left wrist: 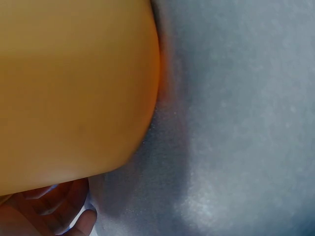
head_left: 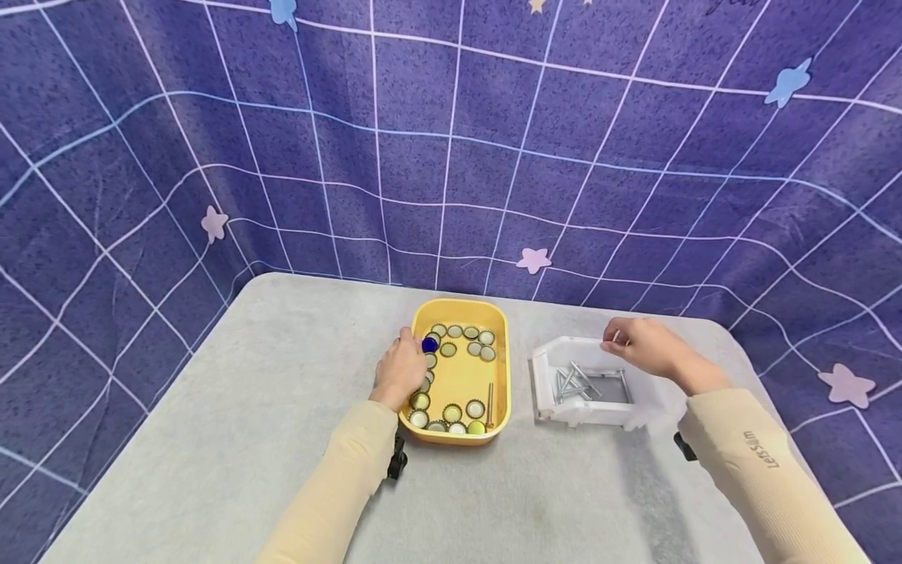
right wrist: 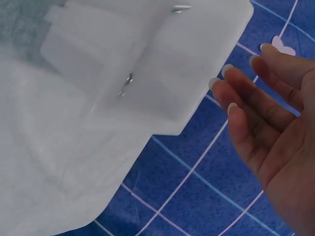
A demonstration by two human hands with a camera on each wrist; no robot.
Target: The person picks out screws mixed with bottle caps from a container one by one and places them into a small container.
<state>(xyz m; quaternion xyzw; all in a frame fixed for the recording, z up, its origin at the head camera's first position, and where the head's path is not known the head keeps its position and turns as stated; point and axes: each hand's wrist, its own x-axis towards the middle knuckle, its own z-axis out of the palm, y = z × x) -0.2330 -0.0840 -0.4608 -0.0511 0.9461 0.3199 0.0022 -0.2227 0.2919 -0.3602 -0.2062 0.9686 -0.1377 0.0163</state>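
My left hand point(head_left: 403, 365) grips the left side of a yellow tray point(head_left: 461, 307), the thumb side at the rim beside a dark blue bottle cap point(head_left: 430, 345). In the left wrist view, the tray's outer wall point(left wrist: 74, 98) hides most of that hand; curled fingers point(left wrist: 74, 196) show below it. Several other bottle caps point(head_left: 475, 409) line the tray, with a long screw point(head_left: 490, 403) at its right. My right hand point(head_left: 644, 345) hovers over the right back edge of a white bin point(head_left: 543, 376). Its fingers are loosely bent and hold nothing. Several silver bolts point(head_left: 576, 381) lie inside the bin.
Both containers stand on a grey tabletop point(head_left: 247, 439), the white bin to the right of the tray. A purple-blue cloth point(head_left: 423, 157) with grid lines and stars hangs behind the table and at both sides.
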